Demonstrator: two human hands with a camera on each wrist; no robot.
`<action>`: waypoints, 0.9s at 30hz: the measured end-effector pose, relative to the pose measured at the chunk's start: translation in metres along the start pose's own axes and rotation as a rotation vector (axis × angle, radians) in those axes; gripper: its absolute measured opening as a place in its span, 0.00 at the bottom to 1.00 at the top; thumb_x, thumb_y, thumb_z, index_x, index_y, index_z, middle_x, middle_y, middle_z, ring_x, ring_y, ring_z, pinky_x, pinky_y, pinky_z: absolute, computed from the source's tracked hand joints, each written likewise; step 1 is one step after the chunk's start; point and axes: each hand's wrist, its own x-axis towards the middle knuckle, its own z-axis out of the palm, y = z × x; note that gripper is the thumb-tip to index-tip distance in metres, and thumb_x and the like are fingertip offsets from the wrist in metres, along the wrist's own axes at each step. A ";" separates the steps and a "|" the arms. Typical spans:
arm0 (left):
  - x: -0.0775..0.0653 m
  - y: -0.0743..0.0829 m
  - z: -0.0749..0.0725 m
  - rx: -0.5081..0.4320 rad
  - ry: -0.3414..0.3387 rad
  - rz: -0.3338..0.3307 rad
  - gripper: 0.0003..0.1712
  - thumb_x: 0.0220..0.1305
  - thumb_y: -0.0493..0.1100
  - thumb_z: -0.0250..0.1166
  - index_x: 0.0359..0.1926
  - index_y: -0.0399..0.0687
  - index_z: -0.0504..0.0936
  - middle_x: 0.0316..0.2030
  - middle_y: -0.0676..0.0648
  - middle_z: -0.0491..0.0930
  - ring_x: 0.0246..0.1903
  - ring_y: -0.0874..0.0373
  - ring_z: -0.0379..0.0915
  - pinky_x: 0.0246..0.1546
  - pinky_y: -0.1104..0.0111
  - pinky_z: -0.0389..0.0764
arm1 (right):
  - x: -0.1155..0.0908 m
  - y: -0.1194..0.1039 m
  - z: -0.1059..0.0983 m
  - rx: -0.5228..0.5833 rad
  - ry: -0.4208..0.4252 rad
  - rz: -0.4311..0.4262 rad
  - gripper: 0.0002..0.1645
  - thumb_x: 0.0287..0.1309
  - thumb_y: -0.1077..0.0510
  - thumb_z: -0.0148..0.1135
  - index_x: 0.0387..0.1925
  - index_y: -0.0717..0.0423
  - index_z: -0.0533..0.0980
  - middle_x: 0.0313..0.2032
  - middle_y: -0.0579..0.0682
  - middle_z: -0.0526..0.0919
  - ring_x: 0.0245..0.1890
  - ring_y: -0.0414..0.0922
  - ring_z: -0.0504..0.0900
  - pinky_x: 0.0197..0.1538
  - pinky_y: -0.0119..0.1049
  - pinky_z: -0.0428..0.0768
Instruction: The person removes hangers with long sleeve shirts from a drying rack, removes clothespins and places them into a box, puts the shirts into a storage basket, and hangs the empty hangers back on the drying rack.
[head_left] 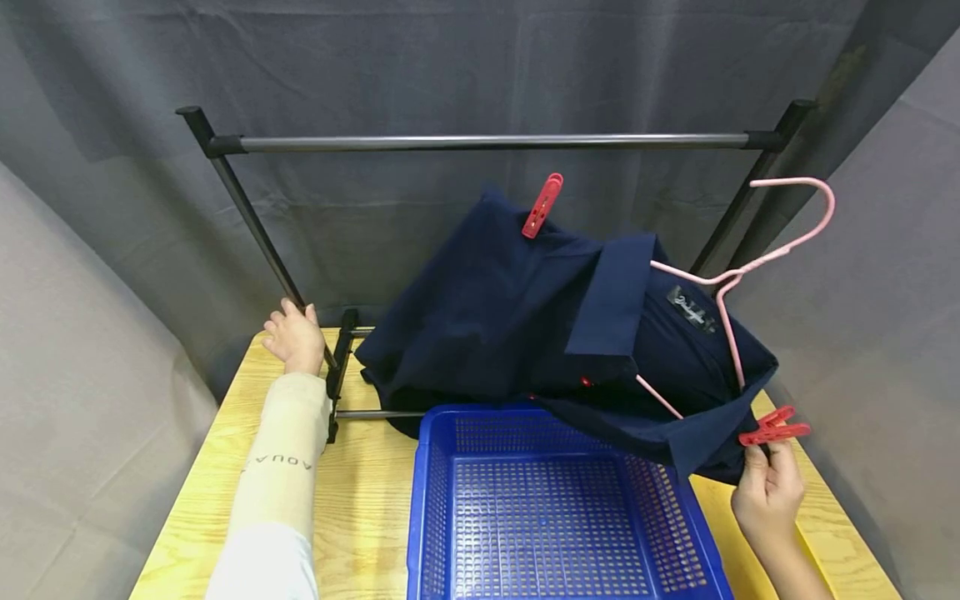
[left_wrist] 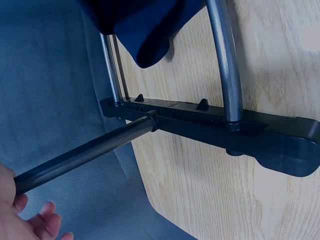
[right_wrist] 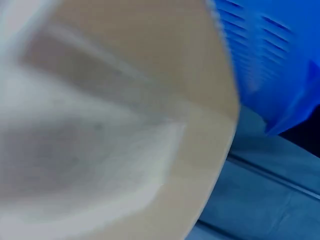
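While the left hand (head_left: 296,342) lies against the left post (head_left: 255,225) of a dark clothes rack (head_left: 495,143), its fingers loose rather than wrapped round it, the right hand (head_left: 772,492), at the lower right of the head view, pinches the edge of a navy garment (head_left: 480,317) just under a red clip (head_left: 775,430). The garment sprawls from the centre to the right of the frame, with a pink hanger (head_left: 738,272) inside its collar opening; the hook curves up at the upper right, apart from the top rail. Another red clip (head_left: 542,206) sits at the cloth's upper edge. A blue basket (head_left: 420,500) takes up the lower centre, its rear rim partly covered by the drooping cloth, which also hides much of the rack's lower bars (head_left: 378,414). Both stand on a wooden table (head_left: 367,500), before a grey curtain (head_left: 390,67). The left wrist view shows the rack's black foot (left_wrist: 195,122); the right wrist view is mostly blurred, with basket blue at upper right.
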 end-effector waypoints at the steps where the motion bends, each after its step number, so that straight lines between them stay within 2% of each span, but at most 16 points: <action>1: 0.000 0.000 0.000 0.000 0.000 -0.001 0.31 0.70 0.54 0.42 0.65 0.39 0.54 0.55 0.29 0.63 0.57 0.35 0.55 0.51 0.45 0.59 | -0.003 0.002 -0.003 -0.006 -0.004 0.006 0.09 0.58 0.73 0.47 0.31 0.82 0.68 0.39 0.31 0.75 0.39 0.28 0.72 0.45 0.19 0.66; 8: 0.000 0.000 0.001 -0.002 0.001 0.008 0.31 0.70 0.54 0.42 0.65 0.39 0.54 0.55 0.29 0.63 0.56 0.35 0.55 0.50 0.45 0.59 | -0.019 0.011 -0.021 -0.060 -0.035 0.047 0.12 0.60 0.71 0.47 0.29 0.84 0.66 0.39 0.26 0.74 0.40 0.24 0.71 0.45 0.16 0.64; 17: 0.000 0.000 0.001 -0.008 0.012 0.011 0.31 0.70 0.54 0.42 0.65 0.39 0.55 0.55 0.29 0.63 0.57 0.35 0.55 0.50 0.45 0.59 | -0.038 0.020 -0.036 -0.165 -0.166 0.061 0.09 0.60 0.70 0.49 0.31 0.78 0.70 0.39 0.18 0.70 0.37 0.17 0.68 0.43 0.11 0.61; 21: 0.000 0.001 0.001 -0.010 0.005 0.009 0.31 0.70 0.54 0.42 0.65 0.39 0.54 0.56 0.29 0.63 0.57 0.35 0.55 0.51 0.45 0.58 | -0.042 0.025 -0.039 -0.186 -0.228 0.023 0.08 0.59 0.70 0.50 0.31 0.75 0.72 0.40 0.17 0.69 0.34 0.16 0.66 0.37 0.14 0.65; 23: 0.000 0.001 0.001 -0.008 0.000 0.006 0.31 0.70 0.54 0.41 0.65 0.39 0.54 0.56 0.29 0.63 0.57 0.35 0.54 0.51 0.45 0.58 | -0.043 0.028 -0.039 -0.200 -0.260 -0.013 0.09 0.60 0.67 0.51 0.30 0.73 0.73 0.38 0.18 0.70 0.32 0.16 0.67 0.32 0.17 0.67; 24: 0.000 0.001 0.001 -0.007 -0.003 0.005 0.31 0.70 0.54 0.41 0.66 0.39 0.53 0.56 0.29 0.62 0.58 0.35 0.54 0.51 0.44 0.57 | -0.043 0.029 -0.039 -0.203 -0.276 -0.035 0.09 0.60 0.66 0.51 0.30 0.72 0.74 0.34 0.20 0.71 0.29 0.17 0.66 0.28 0.19 0.66; 27: 0.000 0.001 0.001 -0.010 -0.006 0.005 0.31 0.70 0.54 0.41 0.66 0.39 0.53 0.56 0.29 0.62 0.58 0.35 0.54 0.52 0.44 0.57 | -0.042 0.030 -0.037 -0.222 -0.323 -0.099 0.14 0.63 0.60 0.50 0.28 0.69 0.74 0.24 0.34 0.75 0.26 0.19 0.66 0.24 0.24 0.66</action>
